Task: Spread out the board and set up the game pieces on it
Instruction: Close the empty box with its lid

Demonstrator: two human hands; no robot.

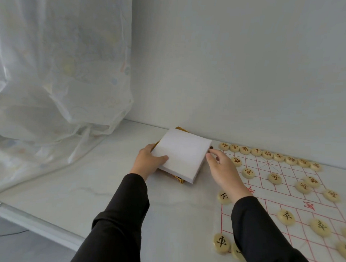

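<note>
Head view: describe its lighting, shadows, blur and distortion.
Head view: soft, even light with no glare, and only faint shadows under the white box and the pieces. Head view: wide-angle bending curves the board grid lines toward the right edge, where the pieces smear; the curtain looks soft.

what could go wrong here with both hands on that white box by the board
The right sleeve reaches over the board edge beside a piece; pulling back could knock it. The white box, held by the left hand and right hand, sits askew on a yellow base near the corner piece; sliding it could bump that row.
</note>
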